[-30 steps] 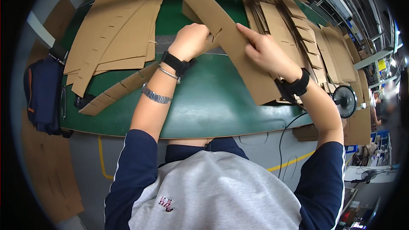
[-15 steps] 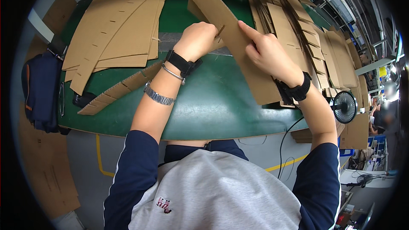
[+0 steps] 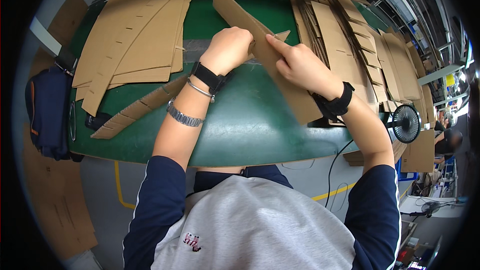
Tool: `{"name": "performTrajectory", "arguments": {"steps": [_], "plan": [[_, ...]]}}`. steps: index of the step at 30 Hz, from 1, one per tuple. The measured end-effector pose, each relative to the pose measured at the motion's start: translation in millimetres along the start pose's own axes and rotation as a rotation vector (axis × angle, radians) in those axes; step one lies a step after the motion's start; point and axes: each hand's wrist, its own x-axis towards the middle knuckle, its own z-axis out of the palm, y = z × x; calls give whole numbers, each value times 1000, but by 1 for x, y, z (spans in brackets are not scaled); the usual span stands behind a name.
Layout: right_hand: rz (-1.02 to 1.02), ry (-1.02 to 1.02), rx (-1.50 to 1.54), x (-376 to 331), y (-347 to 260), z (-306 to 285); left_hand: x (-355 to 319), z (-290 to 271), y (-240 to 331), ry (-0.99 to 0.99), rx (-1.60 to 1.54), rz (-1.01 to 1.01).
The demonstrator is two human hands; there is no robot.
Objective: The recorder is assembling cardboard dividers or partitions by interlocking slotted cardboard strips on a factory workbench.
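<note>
A long cardboard panel (image 3: 287, 82) stands on edge, slanting across the middle of the green table. My right hand (image 3: 307, 67) grips it from the right, index finger stretched along its upper edge. Closed at the panel's left side is my left hand (image 3: 227, 50), on a second cardboard strip (image 3: 283, 35) that crosses the panel; its tip shows beyond the panel. My left fingertips are hidden, and so is most of the joint between the pieces. A slotted cardboard strip (image 3: 137, 109) lies left of my left forearm.
Slotted cardboard sheets (image 3: 145, 30) are stacked at the left of the table (image 3: 230, 130). More cardboard partitions (image 3: 342, 45) crowd the right side. A small black fan (image 3: 406, 123) stands by the right edge, and a dark blue bag (image 3: 50, 105) hangs at the left.
The panel and my right hand have shifted left, and the panel's far end has come nearer. The crossing strip's tip now shows on the panel's far right side. My left hand has hardly moved.
</note>
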Motion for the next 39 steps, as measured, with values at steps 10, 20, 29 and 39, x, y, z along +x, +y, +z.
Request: {"name": "performTrajectory", "arguments": {"steps": [10,20,29,39], "plan": [[-40,-172,-37,-10,10,25,4,2,-4,1,-30,34],[558,299,158,-81,162,-129,-4,1,4,5,-43,94],[1046,235,-564,-290,461,-120,-16,-9,16,-176,161,-35],[1471,-42,-512,-349,587,-108,-60,-8,6,181,155,-246]]}}
